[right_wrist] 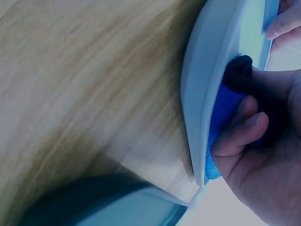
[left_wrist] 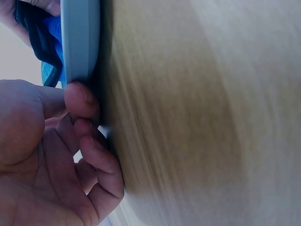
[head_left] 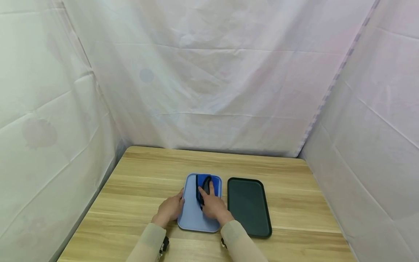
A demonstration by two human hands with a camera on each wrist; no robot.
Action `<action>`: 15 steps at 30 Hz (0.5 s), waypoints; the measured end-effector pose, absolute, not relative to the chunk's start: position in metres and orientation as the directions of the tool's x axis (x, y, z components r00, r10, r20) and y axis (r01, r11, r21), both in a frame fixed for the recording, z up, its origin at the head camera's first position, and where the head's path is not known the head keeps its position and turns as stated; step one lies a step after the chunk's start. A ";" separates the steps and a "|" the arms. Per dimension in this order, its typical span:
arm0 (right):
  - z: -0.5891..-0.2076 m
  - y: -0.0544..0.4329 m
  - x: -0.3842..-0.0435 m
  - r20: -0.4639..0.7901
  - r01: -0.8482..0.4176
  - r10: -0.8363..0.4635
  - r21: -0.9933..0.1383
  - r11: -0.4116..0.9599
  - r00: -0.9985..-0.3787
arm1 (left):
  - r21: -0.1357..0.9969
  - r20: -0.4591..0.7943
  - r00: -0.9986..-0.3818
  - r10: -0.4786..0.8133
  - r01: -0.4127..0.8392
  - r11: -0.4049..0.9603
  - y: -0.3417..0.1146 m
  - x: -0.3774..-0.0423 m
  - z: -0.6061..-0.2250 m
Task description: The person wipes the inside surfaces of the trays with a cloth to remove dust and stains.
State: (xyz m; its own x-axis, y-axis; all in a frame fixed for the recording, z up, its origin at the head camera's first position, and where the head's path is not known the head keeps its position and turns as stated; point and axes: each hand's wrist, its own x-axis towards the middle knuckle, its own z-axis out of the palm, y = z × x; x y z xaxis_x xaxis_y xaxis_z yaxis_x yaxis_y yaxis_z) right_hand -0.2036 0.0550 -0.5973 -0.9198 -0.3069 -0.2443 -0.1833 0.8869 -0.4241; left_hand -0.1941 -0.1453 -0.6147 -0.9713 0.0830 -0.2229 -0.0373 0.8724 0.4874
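A blue cloth with black edging (head_left: 215, 179) lies bunched on the far part of a light blue tray (head_left: 192, 218). My right hand (head_left: 214, 206) is over the cloth, two fingers spread on it in the head view. In the right wrist view its other fingers (right_wrist: 240, 134) curl against the blue fabric (right_wrist: 221, 110), and the thumb goes under the black edging (right_wrist: 242, 77). My left hand (head_left: 171, 207) holds the tray's left rim, fingertips (left_wrist: 81, 100) against its outer side in the left wrist view. Part of the cloth is hidden under the right hand.
A dark green tray (head_left: 247, 207) lies just right of the light blue one, a narrow gap between them. Both rest on a wood-grain table (head_left: 147, 174). White sheets (head_left: 209, 91) hang behind the table and at both sides.
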 end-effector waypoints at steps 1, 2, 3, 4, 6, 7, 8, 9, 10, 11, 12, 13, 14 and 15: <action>-0.598 0.054 -0.204 -0.244 -0.184 -0.309 -0.427 0.885 -0.919 | 0.487 -0.224 -0.971 0.083 -0.038 0.873 -0.145 -0.194 -0.615; -0.599 0.054 -0.204 -0.244 -0.186 -0.312 -0.429 0.884 -0.918 | 0.487 -0.227 -0.971 0.082 -0.040 0.872 -0.146 -0.194 -0.615; -0.600 0.053 -0.205 -0.244 -0.188 -0.314 -0.432 0.882 -0.917 | 0.488 -0.229 -0.970 0.080 -0.043 0.872 -0.146 -0.194 -0.615; -0.600 0.053 -0.205 -0.243 -0.189 -0.316 -0.433 0.881 -0.917 | 0.488 -0.232 -0.970 0.079 -0.046 0.871 -0.146 -0.194 -0.615; -0.600 0.051 -0.205 -0.244 -0.190 -0.319 -0.438 0.879 -0.916 | 0.488 -0.237 -0.968 0.079 -0.048 0.871 -0.145 -0.194 -0.614; -0.600 0.051 -0.205 -0.244 -0.190 -0.320 -0.441 0.877 -0.915 | 0.490 -0.238 -0.968 0.080 -0.049 0.870 -0.145 -0.194 -0.614; -0.600 0.050 -0.205 -0.243 -0.189 -0.322 -0.446 0.875 -0.915 | 0.490 -0.238 -0.968 0.080 -0.048 0.870 -0.145 -0.194 -0.613; -0.600 0.049 -0.205 -0.243 -0.189 -0.323 -0.450 0.873 -0.915 | 0.490 -0.237 -0.968 0.081 -0.047 0.870 -0.145 -0.194 -0.613; -0.601 0.049 -0.206 -0.243 -0.188 -0.324 -0.454 0.871 -0.914 | 0.489 -0.237 -0.968 0.082 -0.046 0.871 -0.145 -0.194 -0.613; -0.601 0.048 -0.206 -0.242 -0.190 -0.326 -0.455 0.870 -0.914 | 0.488 -0.237 -0.968 0.083 -0.044 0.872 -0.145 -0.194 -0.613; -0.602 0.047 -0.207 -0.241 -0.191 -0.327 -0.457 0.869 -0.914 | 0.487 -0.235 -0.968 0.085 -0.042 0.872 -0.145 -0.194 -0.614; -0.602 0.046 -0.207 -0.242 -0.191 -0.328 -0.457 0.869 -0.913 | 0.487 -0.232 -0.969 0.088 -0.038 0.873 -0.145 -0.194 -0.614; -0.603 0.045 -0.208 -0.240 -0.194 -0.330 -0.457 0.868 -0.913 | 0.486 -0.230 -0.969 0.089 -0.035 0.873 -0.146 -0.195 -0.615; -0.603 0.044 -0.208 -0.242 -0.194 -0.330 -0.452 0.870 -0.912 | 0.485 -0.230 -0.969 0.090 -0.034 0.874 -0.146 -0.195 -0.615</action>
State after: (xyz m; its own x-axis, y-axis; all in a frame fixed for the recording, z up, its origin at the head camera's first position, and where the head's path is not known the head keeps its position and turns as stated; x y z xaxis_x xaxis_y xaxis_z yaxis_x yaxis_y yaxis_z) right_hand -0.2083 0.0439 -0.6033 -0.9125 -0.3296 -0.2423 -0.1943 0.8704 -0.4523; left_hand -0.1946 -0.1456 -0.6149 -0.9691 0.0899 -0.2297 -0.0339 0.8739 0.4850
